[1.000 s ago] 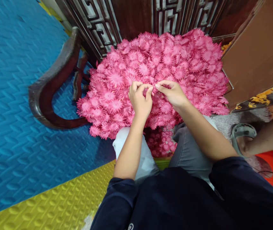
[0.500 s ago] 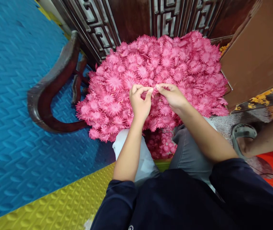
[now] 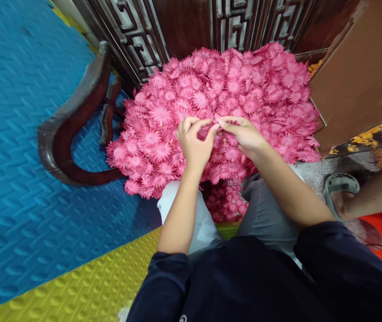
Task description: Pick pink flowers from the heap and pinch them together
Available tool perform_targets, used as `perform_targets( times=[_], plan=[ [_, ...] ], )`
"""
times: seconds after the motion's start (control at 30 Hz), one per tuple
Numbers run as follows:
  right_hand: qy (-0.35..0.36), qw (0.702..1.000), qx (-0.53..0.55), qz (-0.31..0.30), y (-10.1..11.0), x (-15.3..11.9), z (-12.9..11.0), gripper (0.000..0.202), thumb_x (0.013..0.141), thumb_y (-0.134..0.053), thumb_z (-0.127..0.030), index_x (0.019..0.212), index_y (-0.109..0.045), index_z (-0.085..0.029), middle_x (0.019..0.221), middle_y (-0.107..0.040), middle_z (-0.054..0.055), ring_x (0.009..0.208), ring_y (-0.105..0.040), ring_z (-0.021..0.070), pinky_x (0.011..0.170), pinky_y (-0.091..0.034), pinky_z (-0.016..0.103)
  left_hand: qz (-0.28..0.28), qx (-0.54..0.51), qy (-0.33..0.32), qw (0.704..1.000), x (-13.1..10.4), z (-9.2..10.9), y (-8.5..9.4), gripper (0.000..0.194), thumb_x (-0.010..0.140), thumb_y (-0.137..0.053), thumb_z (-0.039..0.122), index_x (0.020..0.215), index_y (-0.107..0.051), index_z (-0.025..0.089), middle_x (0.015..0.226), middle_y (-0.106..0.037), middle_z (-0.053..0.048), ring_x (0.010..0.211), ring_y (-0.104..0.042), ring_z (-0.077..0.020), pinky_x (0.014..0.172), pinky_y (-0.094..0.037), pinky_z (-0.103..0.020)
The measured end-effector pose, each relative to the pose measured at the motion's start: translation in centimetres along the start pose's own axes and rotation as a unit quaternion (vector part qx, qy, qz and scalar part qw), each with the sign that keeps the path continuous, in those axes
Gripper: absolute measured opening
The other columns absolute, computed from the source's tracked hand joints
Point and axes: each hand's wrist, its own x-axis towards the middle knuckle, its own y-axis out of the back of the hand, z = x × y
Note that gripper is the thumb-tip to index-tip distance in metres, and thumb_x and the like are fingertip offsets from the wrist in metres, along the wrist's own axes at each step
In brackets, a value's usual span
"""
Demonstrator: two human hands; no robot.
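Note:
A big heap of pink flower heads [image 3: 162,115] with thin, pointed petals lies in front of my knees. Over its middle, my left hand [image 3: 195,142] has its thumb and forefinger apart, with the thumb tip close to my right fingertips. My right hand [image 3: 247,136] pinches a small pink flower [image 3: 215,119] between thumb and forefinger. Most of that flower is hidden by the fingers or blends into the heap behind it.
Left of the heap, a curved dark wooden armrest [image 3: 52,147] stands over blue matting [image 3: 13,188]. Dark carved wooden panels [image 3: 184,27] rise behind. A brown board [image 3: 358,76] leans at right, near yellow flowers [image 3: 365,139]. Another person's sandalled foot [image 3: 341,197] is at right.
My left thumb and forefinger have parted, and that hand has shifted slightly left. My right hand keeps its pinch in nearly the same place.

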Motion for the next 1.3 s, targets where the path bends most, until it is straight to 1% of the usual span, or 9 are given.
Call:
perform_targets(
  times=[0.07,0.2,0.37,0.6,0.7,0.8,1.03,1.13,1.3],
  plan=[
    [-0.003,1.0,0.003,-0.011,0.07,-0.01,0.02,0.029,0.061,-0.087,-0.037,0.081,-0.075,-0.02,0.072,-0.068,-0.001,0.069,-0.058,0.0099,0.068,-0.05,0.024,0.001,-0.007,0.0,1.0,-0.01,-0.05,-0.02,0.02,0.081,-0.071,0.045,0.084,-0.073,0.025,0.086,-0.06,-0.002,0.095,-0.056,-0.022,0.094,-0.04,-0.039],
    [0.019,1.0,-0.018,-0.011,-0.09,-0.05,-0.07,0.034,0.058,-0.087,-0.044,0.077,-0.074,-0.019,0.066,-0.063,-0.002,0.064,-0.054,0.0085,0.064,-0.047,0.023,0.01,-0.017,-0.004,1.0,-0.08,-0.08,-0.08,0.016,0.086,-0.066,0.038,0.081,-0.073,0.025,0.083,-0.061,-0.002,0.092,-0.055,-0.0212,0.092,-0.04,-0.039],
    [0.051,0.997,-0.059,-0.01,-0.34,-0.28,-0.42,0.037,0.057,-0.086,-0.048,0.073,-0.07,-0.019,0.07,-0.064,-0.003,0.066,-0.053,0.0082,0.065,-0.046,0.023,0.0,-0.056,-0.017,0.998,0.06,-0.57,-0.28,0.016,0.087,-0.064,0.037,0.082,-0.073,0.025,0.083,-0.063,-0.001,0.088,-0.058,-0.0184,0.086,-0.044,-0.034],
    [0.043,0.997,-0.059,0.009,-0.41,-0.24,-0.45,0.031,0.068,-0.082,-0.042,0.072,-0.062,-0.018,0.069,-0.06,-0.003,0.064,-0.054,0.0076,0.066,-0.046,0.023,-0.038,-0.127,-0.021,0.991,0.27,-0.85,-0.59,0.024,0.092,-0.057,0.04,0.083,-0.072,0.023,0.082,-0.066,-0.001,0.083,-0.06,-0.0149,0.082,-0.047,-0.03],
    [0.055,0.997,-0.051,0.037,-0.55,-0.19,-0.46,0.026,0.069,-0.082,-0.037,0.072,-0.062,-0.018,0.069,-0.059,-0.004,0.063,-0.053,0.0068,0.064,-0.045,0.022,-0.041,-0.143,-0.022,0.989,0.22,-0.66,-0.6,0.026,0.092,-0.057,0.041,0.081,-0.071,0.022,0.081,-0.066,-0.001,0.082,-0.06,-0.0148,0.082,-0.047,-0.03],
    [0.048,0.997,-0.047,0.032,-0.65,-0.22,-0.5,0.024,0.07,-0.081,-0.035,0.07,-0.064,-0.018,0.067,-0.059,-0.004,0.063,-0.052,0.0074,0.065,-0.045,0.023,-0.031,-0.144,-0.019,0.989,0.2,-0.54,-0.55,0.025,0.091,-0.058,0.041,0.08,-0.07,0.022,0.08,-0.065,-0.001,0.082,-0.059,-0.0153,0.082,-0.046,-0.03],
    [0.044,0.999,-0.024,0.021,-0.51,-0.15,-0.25,0.029,0.061,-0.086,-0.036,0.076,-0.069,-0.017,0.069,-0.061,-0.003,0.065,-0.053,0.0086,0.067,-0.046,0.025,-0.006,-0.162,-0.012,0.987,0.24,-0.6,-0.68,0.031,0.091,-0.056,0.047,0.077,-0.067,0.022,0.079,-0.064,-0.002,0.081,-0.059,-0.0162,0.081,-0.046,-0.031],
    [0.066,0.997,-0.031,0.031,-0.4,0.01,-0.04,0.034,0.056,-0.087,-0.041,0.072,-0.068,-0.017,0.07,-0.062,-0.004,0.066,-0.053,0.0084,0.068,-0.047,0.025,-0.015,-0.165,-0.006,0.986,0.22,-0.54,-0.72,0.031,0.09,-0.058,0.049,0.078,-0.068,0.022,0.08,-0.064,-0.002,0.082,-0.059,-0.016,0.082,-0.046,-0.031],
    [0.081,0.994,-0.061,0.051,-0.26,0.14,0.08,0.035,0.058,-0.085,-0.046,0.072,-0.068,-0.019,0.075,-0.064,-0.003,0.07,-0.055,0.0091,0.069,-0.049,0.025,-0.035,-0.165,0.02,0.986,0.12,-0.33,-0.65,0.025,0.084,-0.066,0.048,0.079,-0.069,0.023,0.083,-0.065,-0.001,0.083,-0.06,-0.0146,0.084,-0.048,-0.03]
  ],
)
